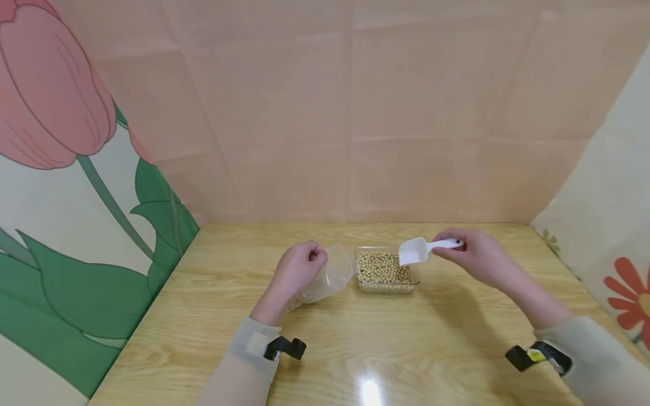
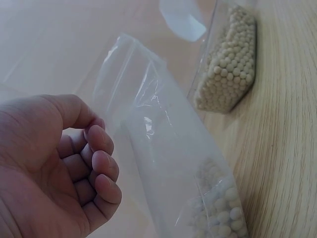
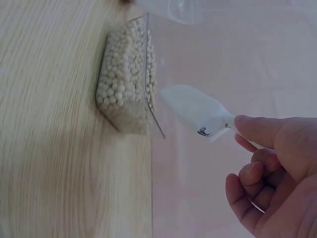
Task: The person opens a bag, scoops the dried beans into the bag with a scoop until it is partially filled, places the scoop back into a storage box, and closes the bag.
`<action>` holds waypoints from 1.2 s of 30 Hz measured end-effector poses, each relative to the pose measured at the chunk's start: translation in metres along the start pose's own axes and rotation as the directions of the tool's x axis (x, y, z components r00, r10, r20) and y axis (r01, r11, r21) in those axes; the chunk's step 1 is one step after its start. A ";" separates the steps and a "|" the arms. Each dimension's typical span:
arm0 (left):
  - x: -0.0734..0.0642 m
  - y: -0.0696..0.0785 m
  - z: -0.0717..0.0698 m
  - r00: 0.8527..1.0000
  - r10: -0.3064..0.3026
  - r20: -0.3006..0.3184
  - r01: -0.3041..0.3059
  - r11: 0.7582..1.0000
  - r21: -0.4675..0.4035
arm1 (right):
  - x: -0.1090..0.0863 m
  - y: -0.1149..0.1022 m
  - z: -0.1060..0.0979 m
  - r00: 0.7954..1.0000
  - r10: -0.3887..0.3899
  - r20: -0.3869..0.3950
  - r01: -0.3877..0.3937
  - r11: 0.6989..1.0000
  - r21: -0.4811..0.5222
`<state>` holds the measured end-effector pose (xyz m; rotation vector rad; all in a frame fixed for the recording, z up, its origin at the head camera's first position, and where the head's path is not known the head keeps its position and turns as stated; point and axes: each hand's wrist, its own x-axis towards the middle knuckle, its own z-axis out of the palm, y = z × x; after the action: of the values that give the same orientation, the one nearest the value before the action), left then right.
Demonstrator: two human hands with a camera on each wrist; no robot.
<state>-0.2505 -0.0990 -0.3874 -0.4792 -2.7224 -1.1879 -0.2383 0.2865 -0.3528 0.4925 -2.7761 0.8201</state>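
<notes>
A clear plastic bag [image 1: 331,277] with several soybeans [image 2: 224,216] in its bottom hangs from my left hand [image 1: 298,264], whose thumb and forefinger pinch its rim. The bag's mouth gapes toward a clear rectangular container [image 1: 387,288] filled with pale round beans [image 1: 381,267]. My right hand [image 1: 474,255] pinches the handle of a small white scoop [image 1: 414,251] between thumb and fingers. The scoop's blade hovers over the right side of the container, apart from the beans in the right wrist view. Whether the blade carries any beans is hidden.
The wood-grain table [image 1: 213,327] runs back to a pink backdrop [image 1: 350,113]. A tulip-printed panel [image 1: 56,90] borders it on the left, and a flower-printed panel [image 1: 624,225] on the right.
</notes>
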 end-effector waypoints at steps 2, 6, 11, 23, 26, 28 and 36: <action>0.000 0.000 0.000 1.000 0.001 0.001 -0.001 1.000 -0.001 | 0.001 0.002 -0.002 1.000 -0.003 0.010 0.003 1.000 -0.010; 0.000 0.000 0.000 1.000 -0.001 -0.002 0.001 1.000 0.004 | 0.004 0.003 -0.004 0.999 -0.001 0.036 0.002 1.000 -0.025; 0.000 0.001 -0.001 1.000 -0.002 0.000 0.002 1.000 0.011 | 0.011 0.004 -0.003 0.998 -0.008 0.066 0.011 0.999 -0.047; 0.000 0.001 0.000 1.000 0.005 0.003 -0.005 1.000 0.006 | 0.023 -0.007 -0.003 0.992 -0.022 0.120 0.038 0.991 -0.126; 0.000 0.001 0.000 1.000 0.002 0.003 -0.002 1.000 0.004 | 0.025 -0.008 0.000 0.991 -0.025 0.133 0.041 0.991 -0.124; 0.000 0.000 0.000 1.000 -0.001 0.003 0.001 1.000 0.006 | 0.026 -0.008 0.003 0.989 -0.024 0.146 0.040 0.993 -0.109; 0.001 -0.001 0.000 1.000 0.005 0.004 -0.005 1.000 0.009 | 0.031 -0.001 0.019 0.985 -0.008 0.175 0.013 0.999 -0.031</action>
<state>-0.2519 -0.0993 -0.3875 -0.4868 -2.7273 -1.1737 -0.2680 0.2672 -0.3586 0.5998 -2.9383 0.7623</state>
